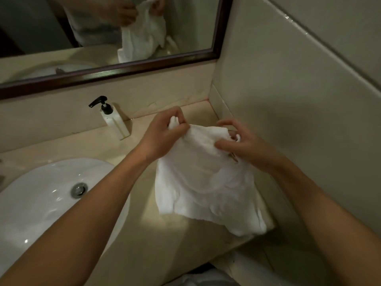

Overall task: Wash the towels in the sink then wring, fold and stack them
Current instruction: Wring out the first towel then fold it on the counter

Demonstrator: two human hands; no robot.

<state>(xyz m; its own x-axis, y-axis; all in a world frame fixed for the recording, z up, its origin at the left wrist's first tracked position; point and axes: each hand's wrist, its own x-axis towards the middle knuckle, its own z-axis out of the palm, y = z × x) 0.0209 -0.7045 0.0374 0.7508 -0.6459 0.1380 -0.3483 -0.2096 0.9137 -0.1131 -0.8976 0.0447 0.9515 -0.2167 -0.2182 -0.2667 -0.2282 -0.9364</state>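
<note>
1. the white towel point(198, 178) hangs by its top edge over the table point(144, 234), at about 3 o'clock from the sink point(41, 203); its lower hem drapes down toward the table's right end, and whether it rests there or hangs just clear i cannot tell.
2. the left hand point(162, 135) has its grip closed on the towel's upper left corner, thumb and fingers bunched round a small tuft of cloth at 11 o'clock of the towel.
3. the right hand point(243, 143) has a looser grip on the upper right edge at 1 o'clock: the thumb presses into the cloth while the fingers curl over the top, some cloth caught between them.
4. the step in hand looks like opening the towel out for folding. it is away from the basin, which seems to hold no water, and it hangs limp and creased, so washing and wringing appear to be done for this one.
5. the next move likely calls for the right hand to work along to the true corner, so that both corners are held level and the cloth falls flat, then to lay it on the table and fold it.
6. outward: a soap dispenser point(114, 120) stands at 10 o'clock of the towel by the back wall, and the mirror point(103, 38) above, at 12 o'clock, shows the same hands and towel.
</note>
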